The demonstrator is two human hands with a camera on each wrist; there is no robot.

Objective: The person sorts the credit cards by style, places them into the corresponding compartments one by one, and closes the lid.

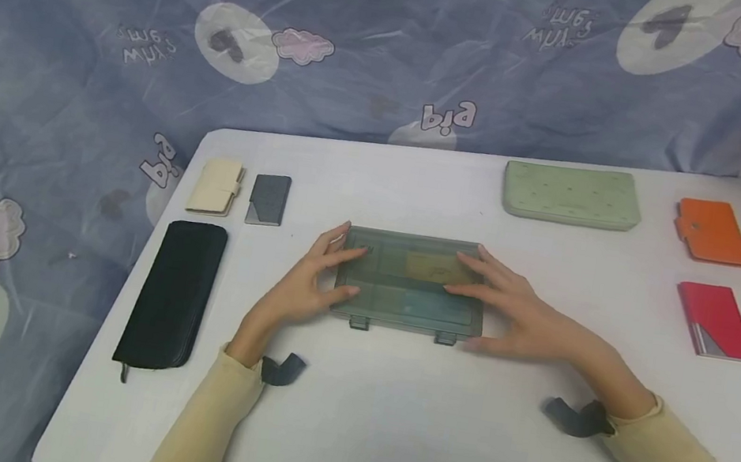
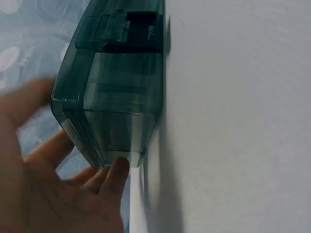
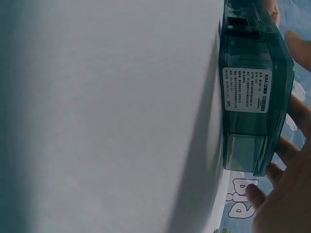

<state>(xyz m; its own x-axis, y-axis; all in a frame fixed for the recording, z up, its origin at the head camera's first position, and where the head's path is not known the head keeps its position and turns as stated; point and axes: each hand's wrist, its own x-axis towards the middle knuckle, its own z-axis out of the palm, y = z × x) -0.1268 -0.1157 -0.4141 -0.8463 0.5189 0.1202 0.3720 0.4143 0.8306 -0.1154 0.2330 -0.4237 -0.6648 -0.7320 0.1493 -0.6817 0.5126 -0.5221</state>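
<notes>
A translucent dark green plastic case [image 1: 369,311] lies flat in the middle of the table, its lid down and two latches [image 1: 360,324] along the front. Small flat pieces, one yellowish, show through the lid. My left hand [image 1: 299,284] is spread at its left end; in the left wrist view a fingertip [image 2: 120,167] touches the end wall. Across the right part of the lid reaches my right hand [image 1: 520,309], its fingers extended and slightly blurred. A white printed label [image 3: 247,90] is on the front wall in the right wrist view.
On the left are a black zip wallet [image 1: 172,297], a cream card holder [image 1: 215,186] and a grey card case [image 1: 268,199]. A green pouch [image 1: 571,196] lies at the back; an orange card holder [image 1: 714,232] and a red card case [image 1: 717,319] lie right. Patterned blue cloth [image 1: 375,8] hangs behind.
</notes>
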